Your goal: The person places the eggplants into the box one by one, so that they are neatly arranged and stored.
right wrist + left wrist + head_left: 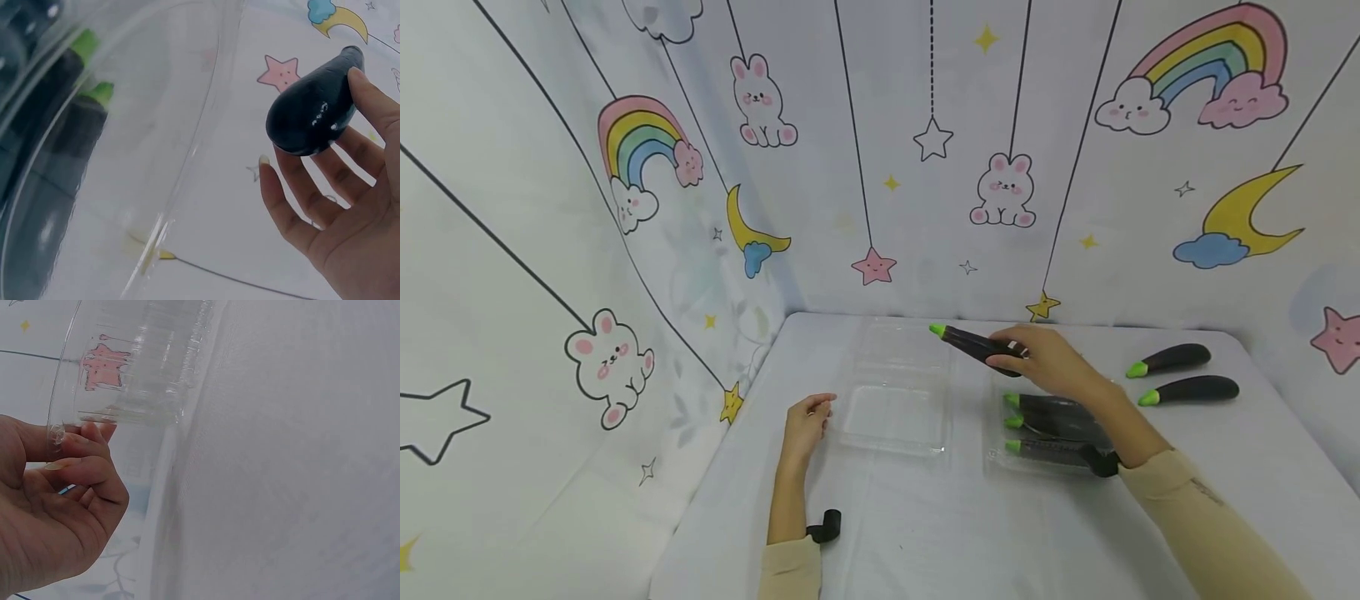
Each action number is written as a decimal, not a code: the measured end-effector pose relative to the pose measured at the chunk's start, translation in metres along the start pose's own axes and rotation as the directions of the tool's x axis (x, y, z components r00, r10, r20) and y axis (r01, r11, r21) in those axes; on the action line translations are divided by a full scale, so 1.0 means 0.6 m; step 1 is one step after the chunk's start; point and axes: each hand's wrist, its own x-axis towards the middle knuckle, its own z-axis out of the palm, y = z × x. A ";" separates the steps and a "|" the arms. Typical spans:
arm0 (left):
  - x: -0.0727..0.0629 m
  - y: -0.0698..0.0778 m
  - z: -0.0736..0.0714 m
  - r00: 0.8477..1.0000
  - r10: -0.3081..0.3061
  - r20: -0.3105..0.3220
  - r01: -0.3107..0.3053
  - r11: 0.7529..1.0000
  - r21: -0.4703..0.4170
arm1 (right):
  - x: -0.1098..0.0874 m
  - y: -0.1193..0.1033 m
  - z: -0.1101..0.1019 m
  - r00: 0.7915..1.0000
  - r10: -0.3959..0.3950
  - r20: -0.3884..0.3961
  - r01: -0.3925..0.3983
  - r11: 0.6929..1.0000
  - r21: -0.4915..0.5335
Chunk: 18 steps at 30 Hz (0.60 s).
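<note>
My right hand grips a dark eggplant with a bright green stem end, held in the air with the stem pointing left. In the right wrist view, the thumb and fingers hold this eggplant's glossy body. An open clear plastic box with its lid folded back lies on the left of the table. At its left edge is my left hand. Close up in the left wrist view, the thumb and curled fingers pinch the box's rim.
Below my right forearm, a second clear box contains several eggplants, partly hidden by the arm. Two loose eggplants lie on the white table at the right. A patterned curtain hangs behind and to the left.
</note>
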 end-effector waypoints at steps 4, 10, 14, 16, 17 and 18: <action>0.000 0.001 0.000 1.000 0.002 -0.001 -0.002 1.000 -0.002 | 0.010 -0.003 0.009 1.000 -0.007 0.011 0.007 1.000 0.010; 0.000 0.001 -0.001 1.000 0.007 -0.002 -0.007 1.000 0.004 | 0.027 -0.007 0.030 0.999 -0.033 0.023 0.032 0.999 0.037; 0.001 0.000 -0.001 1.000 0.007 0.001 -0.007 1.000 0.003 | 0.036 -0.011 0.044 0.998 -0.030 0.053 0.030 1.000 0.004; 0.000 0.000 -0.001 1.000 0.004 0.001 -0.004 1.000 -0.002 | 0.041 -0.012 0.050 0.997 -0.028 0.070 0.029 1.000 -0.011; 0.000 0.000 -0.001 1.000 0.003 0.001 -0.003 1.000 -0.004 | 0.043 -0.013 0.053 0.997 -0.026 0.076 0.028 0.999 -0.018; 0.000 0.001 0.000 1.000 0.002 0.001 -0.002 1.000 -0.004 | 0.045 -0.015 0.056 0.996 -0.025 0.082 0.027 0.999 -0.022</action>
